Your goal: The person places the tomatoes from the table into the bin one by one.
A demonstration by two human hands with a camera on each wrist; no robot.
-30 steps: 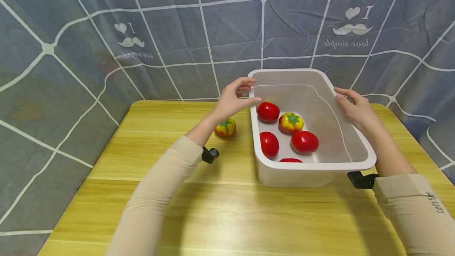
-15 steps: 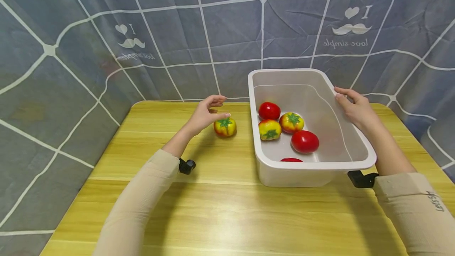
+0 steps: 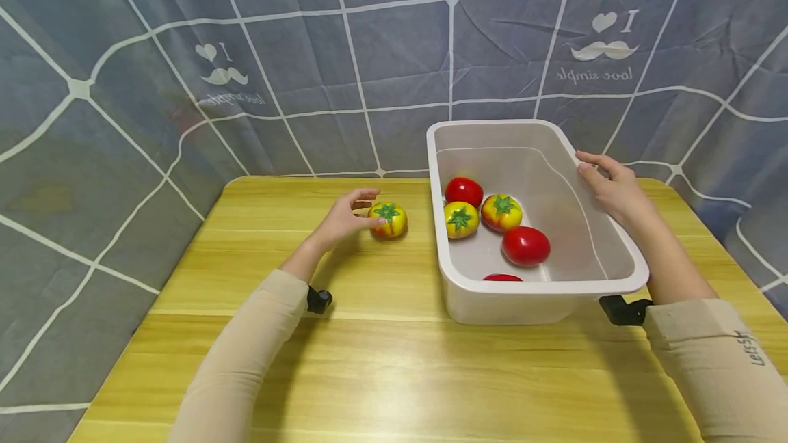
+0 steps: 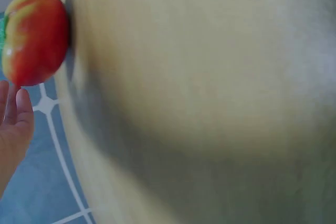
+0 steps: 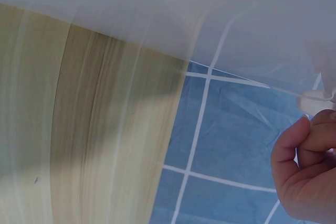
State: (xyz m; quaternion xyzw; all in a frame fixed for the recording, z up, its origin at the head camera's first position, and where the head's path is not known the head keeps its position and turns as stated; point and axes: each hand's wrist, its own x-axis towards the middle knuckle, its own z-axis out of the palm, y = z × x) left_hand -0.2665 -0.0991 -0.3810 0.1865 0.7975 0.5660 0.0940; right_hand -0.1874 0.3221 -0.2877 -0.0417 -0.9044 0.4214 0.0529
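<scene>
My left hand (image 3: 346, 216) reaches to a yellow-and-red tomato (image 3: 389, 220) with a green leafy top, standing on the table left of the bin. Its thumb overlaps the tomato's near side, and the other fingers extend along the far side. In the left wrist view the fingertips (image 4: 22, 103) are right at the tomato's edge. My right hand (image 3: 612, 186) grips the right rim of the white plastic bin (image 3: 535, 287), fingers curled at the edge. Inside lie two yellow-and-red tomatoes (image 3: 501, 212) and several plain red ones (image 3: 526, 246), one mostly hidden by the front wall.
The wooden table (image 3: 369, 361) has its back edge against a blue-grey curtain (image 3: 295, 74) with white lines, which also hangs along both sides. A black wrist camera (image 3: 319, 300) sits at the left cuff, another (image 3: 624, 310) at the right.
My left hand has left the bin's left rim and come left to the tomato on the table. Inside the bin, a tomato near the left wall has rolled, turning its green top up.
</scene>
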